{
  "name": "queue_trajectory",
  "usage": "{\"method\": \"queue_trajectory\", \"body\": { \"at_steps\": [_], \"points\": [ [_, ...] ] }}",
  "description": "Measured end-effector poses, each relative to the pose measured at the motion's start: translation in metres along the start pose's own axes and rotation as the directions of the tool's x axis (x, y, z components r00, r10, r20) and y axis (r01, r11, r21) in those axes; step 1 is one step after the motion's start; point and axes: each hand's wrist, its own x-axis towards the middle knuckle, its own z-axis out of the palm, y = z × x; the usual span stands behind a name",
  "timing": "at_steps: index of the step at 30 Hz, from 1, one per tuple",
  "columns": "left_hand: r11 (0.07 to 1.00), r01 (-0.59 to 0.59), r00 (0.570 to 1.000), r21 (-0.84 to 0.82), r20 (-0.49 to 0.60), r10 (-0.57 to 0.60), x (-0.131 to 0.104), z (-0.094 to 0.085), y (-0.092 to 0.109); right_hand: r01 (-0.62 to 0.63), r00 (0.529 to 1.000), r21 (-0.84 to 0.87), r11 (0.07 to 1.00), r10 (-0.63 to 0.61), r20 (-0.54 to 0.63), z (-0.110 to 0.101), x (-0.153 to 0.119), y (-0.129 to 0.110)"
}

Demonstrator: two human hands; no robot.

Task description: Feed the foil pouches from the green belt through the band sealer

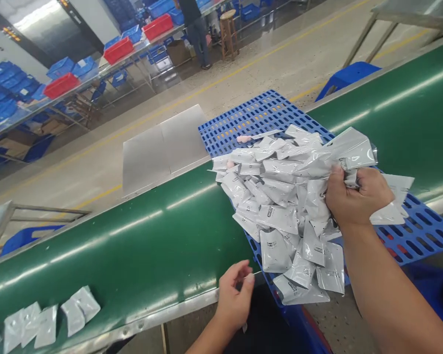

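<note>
A heap of white sealed pouches (276, 216), some with small black print, lies on a blue slotted plastic board (239, 120) set across the green conveyor belt (133, 250). My right hand (358, 194) is closed around white pouches (350, 147) at the right side of the heap; how many it grips is hidden. Down at the belt's near edge, my left hand (236, 292) has its fingers curved and the thumb apart, with nothing visible in it. Loose pouches (46, 324) lie on the belt at the lower left.
Beyond the belt is a metal plate (162, 147). Blue stools (349, 76) stand along the far side. Across the aisle, a long workbench (92, 76) carries red bins (118, 49) and blue bins, with a person (195, 29) beside a wooden stool (228, 34).
</note>
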Motion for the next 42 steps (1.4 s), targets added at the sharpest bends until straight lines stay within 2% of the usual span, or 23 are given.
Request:
{"method": "queue_trajectory", "body": {
  "at_steps": [3, 5, 7, 10, 13, 16, 18, 20, 22, 25, 28, 31, 32, 34, 37, 39, 40, 42],
  "points": [
    [0.983, -0.181, 0.977, -0.017, 0.111, 0.182, 0.015, 0.04, 0.028, 0.065, 0.998, 0.067, 0.996, -0.066, 0.015, 0.011, 0.003, -0.052],
    [0.971, -0.233, 0.961, 0.049, 0.166, 0.222, 0.029, 0.061, 0.048, 0.074, 0.997, 0.124, 0.99, -0.076, 0.012, 0.019, 0.0, -0.091],
    [0.971, -0.234, 0.961, 0.047, 0.161, 0.224, 0.043, 0.075, 0.069, 0.049, 0.998, 0.196, 0.979, -0.056, 0.027, 0.026, -0.005, -0.128],
    [0.97, -0.236, 0.971, -0.054, 0.011, 0.237, 0.051, 0.089, 0.101, -0.027, 0.992, 0.31, 0.95, -0.013, 0.128, 0.03, -0.004, -0.17],
    [0.976, -0.206, 0.966, -0.069, -0.172, 0.192, 0.041, 0.094, 0.13, -0.061, 0.973, 0.406, 0.912, -0.036, 0.226, 0.029, 0.009, -0.194],
    [0.991, -0.132, 0.947, -0.015, -0.298, 0.121, 0.02, 0.087, 0.149, -0.113, 0.947, 0.532, 0.839, -0.071, 0.314, 0.027, 0.017, -0.219],
    [0.997, -0.082, 0.915, -0.007, -0.397, 0.073, 0.001, 0.073, 0.154, -0.173, 0.912, 0.614, 0.771, -0.109, 0.394, 0.025, 0.009, -0.247],
    [0.999, -0.049, 0.868, -0.02, -0.496, 0.033, -0.022, 0.047, 0.15, -0.215, 0.858, 0.675, 0.706, -0.193, 0.476, 0.02, -0.015, -0.288],
    [0.999, 0.003, 0.806, -0.037, -0.592, -0.025, -0.051, 0.011, 0.139, -0.251, 0.79, 0.724, 0.643, -0.296, 0.537, 0.011, -0.049, -0.34],
    [0.991, 0.101, 0.691, -0.091, -0.71, -0.135, -0.102, -0.047, 0.116, -0.333, 0.679, 0.767, 0.548, -0.426, 0.598, -0.002, -0.104, -0.428],
    [0.982, 0.095, 0.569, -0.164, -0.8, -0.189, -0.155, -0.085, 0.097, -0.407, 0.558, 0.78, 0.475, -0.548, 0.624, -0.011, -0.152, -0.512],
    [0.952, -0.037, 0.442, -0.303, -0.86, -0.256, -0.196, -0.097, 0.088, -0.405, 0.434, 0.823, 0.399, -0.708, 0.557, -0.015, -0.201, -0.581],
    [0.931, -0.106, 0.397, -0.35, -0.873, -0.283, -0.207, -0.098, 0.088, -0.388, 0.381, 0.843, 0.372, -0.768, 0.514, -0.016, -0.22, -0.6],
    [0.883, -0.23, 0.294, -0.409, -0.894, -0.338, -0.226, -0.097, 0.088, -0.339, 0.245, 0.884, 0.322, -0.877, 0.413, -0.019, -0.265, -0.632],
    [0.858, -0.276, 0.102, -0.433, -0.901, -0.422, -0.251, -0.093, 0.086, -0.311, 0.061, 0.92, 0.238, -0.961, 0.27, -0.027, -0.345, -0.665],
    [0.865, -0.225, -0.046, -0.448, -0.882, -0.469, -0.263, -0.086, 0.083, -0.351, -0.002, 0.92, 0.172, -0.983, 0.183, -0.035, -0.401, -0.678],
    [0.861, -0.192, -0.147, -0.471, -0.854, -0.5, -0.267, -0.082, 0.081, -0.379, -0.018, 0.913, 0.149, -0.988, 0.154, -0.04, -0.428, -0.682],
    [0.821, -0.17, -0.398, -0.546, -0.724, -0.564, -0.27, -0.073, 0.078, -0.426, -0.045, 0.894, 0.137, -0.99, 0.13, -0.05, -0.473, -0.686]
  ]
}}
